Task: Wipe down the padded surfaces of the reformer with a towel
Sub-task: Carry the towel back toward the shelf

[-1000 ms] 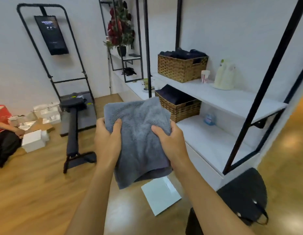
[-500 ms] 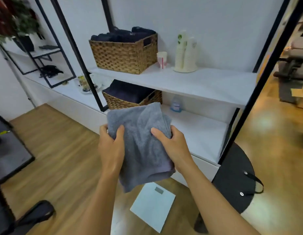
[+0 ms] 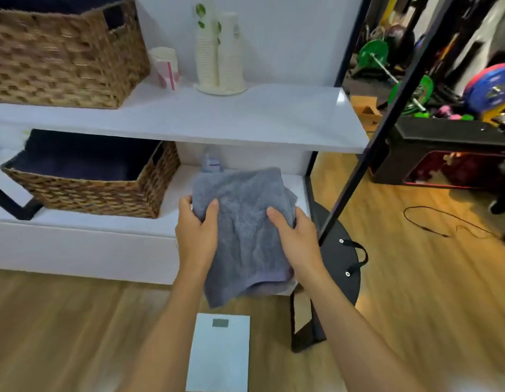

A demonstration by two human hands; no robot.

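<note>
Towel: I see a folded grey towel (image 3: 245, 230) held up in mid-air, in front of the low shelf (image 3: 84, 222) and above the floor.
Left hand: my left hand (image 3: 196, 236) clamps the towel's left edge, thumb on the near face, fingers curled behind it.
Right hand: my right hand (image 3: 298, 241) grips the right edge the same way, thumb pressed on the front, fingers wrapped out of sight behind.
Reformer: not in view from here.
Top shelf: the top shelf (image 3: 259, 117) carries a wicker basket (image 3: 61, 55) at far left, a paper cup (image 3: 165, 67) with a pink stripe, and stacked cups (image 3: 218, 52) with green leaf marks.
Low shelf: a second basket (image 3: 98, 182) with dark cloth inside sits left of the towel; a small bottle (image 3: 210, 164) peeks out just behind the towel's top edge.
Floor: a white scale (image 3: 218, 355) lies near, below the towel; a black round bag (image 3: 342, 267) sits right of my right hand.
Far right: coloured weight plates (image 3: 490, 89) and a black cable (image 3: 449, 222) on the wood floor.
Writing: I can read no label or brand; everything is too blurred.
</note>
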